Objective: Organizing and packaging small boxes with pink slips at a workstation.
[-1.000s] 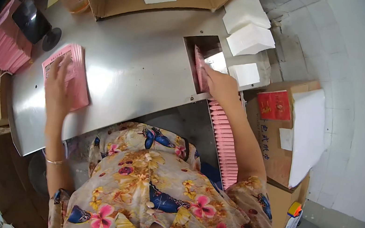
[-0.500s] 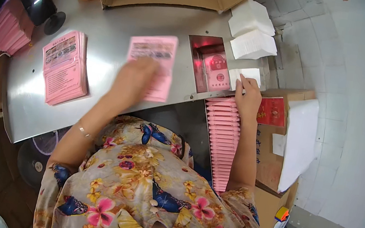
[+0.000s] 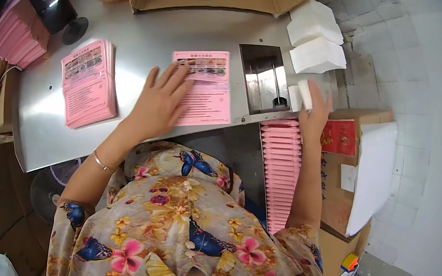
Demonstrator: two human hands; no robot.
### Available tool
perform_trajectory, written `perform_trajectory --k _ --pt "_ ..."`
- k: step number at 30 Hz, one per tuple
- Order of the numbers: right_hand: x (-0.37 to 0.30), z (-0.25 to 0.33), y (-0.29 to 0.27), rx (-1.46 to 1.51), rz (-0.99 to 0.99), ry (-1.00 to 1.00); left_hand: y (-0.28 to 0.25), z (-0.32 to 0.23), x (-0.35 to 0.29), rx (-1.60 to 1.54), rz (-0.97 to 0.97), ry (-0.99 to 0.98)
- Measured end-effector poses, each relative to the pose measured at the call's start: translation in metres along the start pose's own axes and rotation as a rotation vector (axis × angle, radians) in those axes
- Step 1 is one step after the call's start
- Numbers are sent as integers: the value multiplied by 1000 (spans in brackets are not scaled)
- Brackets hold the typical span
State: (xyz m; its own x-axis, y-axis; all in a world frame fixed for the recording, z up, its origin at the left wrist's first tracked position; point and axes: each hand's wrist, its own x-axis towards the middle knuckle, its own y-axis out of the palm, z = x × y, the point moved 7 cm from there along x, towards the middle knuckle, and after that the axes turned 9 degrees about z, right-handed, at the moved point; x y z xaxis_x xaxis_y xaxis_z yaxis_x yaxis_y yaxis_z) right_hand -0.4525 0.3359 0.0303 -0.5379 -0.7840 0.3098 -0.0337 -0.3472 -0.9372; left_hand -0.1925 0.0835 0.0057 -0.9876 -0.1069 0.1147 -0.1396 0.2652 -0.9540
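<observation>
My left hand (image 3: 163, 98) lies with spread fingers over the left edge of a pink printed sheet (image 3: 204, 98), which is flat on the metal table. Left of it sits a neat stack of similar pink sheets (image 3: 89, 84). At the table's right side my right hand (image 3: 316, 112) is closed on a small folded white paper bundle (image 3: 302, 96). This bundle is beside a rectangular opening (image 3: 261, 81) in the tabletop, where metal rods show. Just below, a long row of pink packets (image 3: 278, 169) runs along my right forearm.
An open cardboard box (image 3: 195, 3) stands at the back. Folded white paper stacks (image 3: 318, 54) lie at the far right. A black stand (image 3: 52, 5) and more pink sheets (image 3: 20, 31) are at the far left. Cardboard with a red packet (image 3: 339, 136) borders my right arm.
The pink sheet was blurred in my moving left hand and now lies flat under spread fingers. The pink packet in the opening is gone. My right hand has closed on the white bundle.
</observation>
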Motion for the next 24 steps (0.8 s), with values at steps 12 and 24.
perform_trajectory --k 12,24 --pt "69 186 95 -79 322 -300 9 -42 42 -106 -173 48" --pt "7 86 -5 147 -22 -53 -5 -20 50 -338 166 -200"
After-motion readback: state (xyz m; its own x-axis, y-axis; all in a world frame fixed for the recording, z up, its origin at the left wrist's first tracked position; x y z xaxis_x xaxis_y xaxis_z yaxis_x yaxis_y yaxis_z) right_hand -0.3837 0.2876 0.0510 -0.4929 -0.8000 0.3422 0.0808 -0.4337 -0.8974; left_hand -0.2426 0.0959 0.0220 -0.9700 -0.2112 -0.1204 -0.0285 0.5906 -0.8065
